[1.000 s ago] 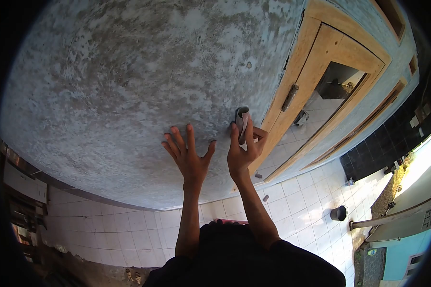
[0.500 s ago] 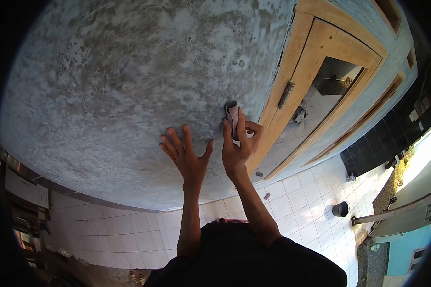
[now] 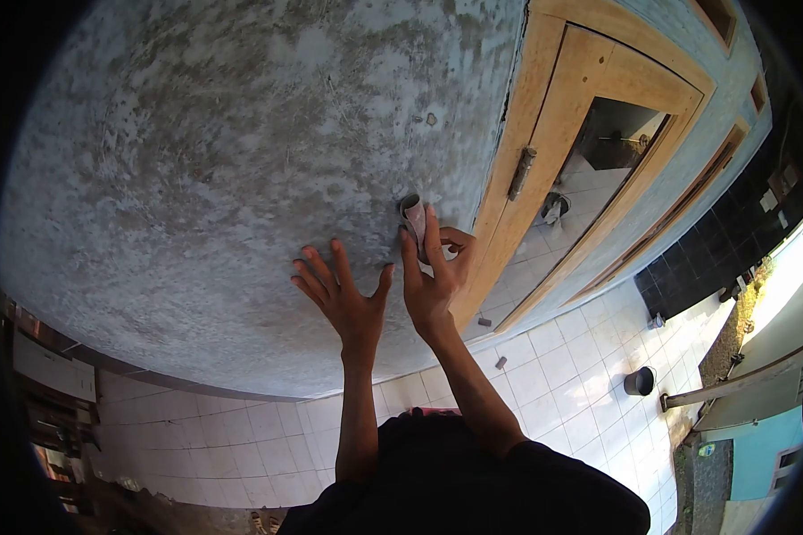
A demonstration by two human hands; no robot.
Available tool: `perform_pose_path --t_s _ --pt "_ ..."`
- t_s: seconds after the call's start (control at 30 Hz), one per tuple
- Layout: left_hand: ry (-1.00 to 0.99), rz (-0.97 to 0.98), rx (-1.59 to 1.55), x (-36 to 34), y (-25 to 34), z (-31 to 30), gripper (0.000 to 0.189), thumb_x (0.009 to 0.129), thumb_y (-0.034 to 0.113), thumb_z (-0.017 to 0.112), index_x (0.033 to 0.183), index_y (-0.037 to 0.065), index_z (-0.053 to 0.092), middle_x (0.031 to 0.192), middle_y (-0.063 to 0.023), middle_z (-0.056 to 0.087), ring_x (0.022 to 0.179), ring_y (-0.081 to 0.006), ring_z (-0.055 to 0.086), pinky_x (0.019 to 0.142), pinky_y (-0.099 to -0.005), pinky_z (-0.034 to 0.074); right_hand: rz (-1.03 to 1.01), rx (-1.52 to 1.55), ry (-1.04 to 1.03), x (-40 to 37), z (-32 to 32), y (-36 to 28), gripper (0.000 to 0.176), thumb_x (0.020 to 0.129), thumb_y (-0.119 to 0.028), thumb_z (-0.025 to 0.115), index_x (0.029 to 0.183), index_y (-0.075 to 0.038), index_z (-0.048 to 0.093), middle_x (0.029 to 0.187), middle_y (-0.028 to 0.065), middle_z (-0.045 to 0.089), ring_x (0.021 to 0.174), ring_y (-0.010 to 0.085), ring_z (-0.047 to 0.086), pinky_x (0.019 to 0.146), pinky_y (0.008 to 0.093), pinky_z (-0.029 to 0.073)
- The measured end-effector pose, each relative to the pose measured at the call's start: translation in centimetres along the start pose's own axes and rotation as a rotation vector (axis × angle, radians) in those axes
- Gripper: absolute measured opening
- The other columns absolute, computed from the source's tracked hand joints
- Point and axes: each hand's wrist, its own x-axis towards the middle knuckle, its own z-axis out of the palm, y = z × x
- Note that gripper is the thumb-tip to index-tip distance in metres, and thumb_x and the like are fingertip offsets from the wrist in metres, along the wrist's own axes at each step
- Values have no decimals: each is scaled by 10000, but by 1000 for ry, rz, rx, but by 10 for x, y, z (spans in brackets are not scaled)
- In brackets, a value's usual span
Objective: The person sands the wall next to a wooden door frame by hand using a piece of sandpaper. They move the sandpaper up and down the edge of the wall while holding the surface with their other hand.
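Note:
A rough wall [image 3: 241, 178] with patchy grey and pale blue paint fills much of the view. My right hand [image 3: 434, 285] grips a curled piece of sandpaper [image 3: 414, 216] and holds it against the wall, near the wooden door frame. The sandpaper bends over into a loop at its upper end; its lower part is hidden by my fingers. To the left, my left hand [image 3: 348, 308] has its fingers spread at the wall's surface and holds nothing.
A wooden door frame [image 3: 500, 196] with a metal hinge [image 3: 523, 173] and a glass-paned door stands at the right. On the white tiled floor [image 3: 553, 366] are a dark bucket [image 3: 639, 382] and a small dark piece [image 3: 500, 363]. A wooden post [image 3: 714, 390] is beyond.
My view has shifted slightly, so the wall and door appear farther left. The sandpaper in my right hand sits slightly lower on the wall. My left hand stays spread at the wall.

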Motion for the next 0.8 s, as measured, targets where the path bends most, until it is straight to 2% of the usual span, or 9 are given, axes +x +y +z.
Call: perform_pose_path --t_s 0.1,0.13,0.23,0.3,0.33,0.47,0.53,0.67,0.8 --pt "-25 4 20 0 0 -3 951 760 551 653 1452 106 177 1515 -187 -28 1386 -373 -108 1078 -597 -11 -12 -10 -18 -31 -2 21 481 705 -74 755 1168 -81 627 836 47 530 777 183 477 694 318 340" --pt "-45 11 36 1 0 -4 1008 736 539 688 1458 101 136 1511 -199 -44 1382 -387 -108 1075 -601 -17 13 -40 -16 -42 -6 32 489 698 -65 757 1169 -81 627 835 46 528 777 183 480 695 318 339" --pt "-41 17 58 -1 -3 -1 1035 719 565 688 1457 96 135 1509 -203 -43 1381 -389 -107 1074 -605 -17 91 -60 -20 -39 -9 46 493 699 -43 757 1172 -69 622 841 60 516 774 188 484 689 318 361" --pt "-31 0 31 0 2 -2 999 730 572 672 1452 99 168 1511 -200 -28 1382 -390 -101 1069 -615 -4 75 -22 27 -14 -12 36 452 739 -9 733 1173 -26 609 853 60 474 693 118 446 541 226 373" --pt "-6 -12 8 0 4 -2 965 742 580 655 1448 102 202 1513 -198 -13 1383 -391 -95 1065 -626 9 93 10 44 -5 -13 28 454 742 -10 732 1178 -20 604 849 60 468 682 113 437 552 226 374" --pt "-8 -1 17 -1 3 -1 985 737 587 655 1450 97 185 1511 -203 -19 1381 -397 -91 1063 -631 11 88 -12 59 -24 -12 45 453 744 -15 731 1179 -21 604 837 57 470 695 120 437 575 237 371" --pt "-17 -1 42 -2 2 0 1013 725 599 658 1452 91 168 1511 -201 -32 1380 -402 -90 1061 -636 10 174 -18 45 -52 -15 65 455 736 -33 736 1174 -28 608 837 88 503 772 186 473 661 295 395" --pt "-27 3 40 -3 1 1 1037 709 604 669 1454 92 160 1510 -200 -44 1379 -402 -94 1060 -638 7 226 -44 27 -42 -24 63 443 738 -35 735 1163 -14 611 835 97 504 757 186 472 662 298 402" --pt "-17 4 55 -3 0 2 1066 692 605 684 1456 94 143 1510 -200 -51 1381 -398 -87 1066 -626 1 172 -5 92 -19 -23 57 437 737 -24 736 1154 3 610 830 99 497 736 183 477 635 291 413"
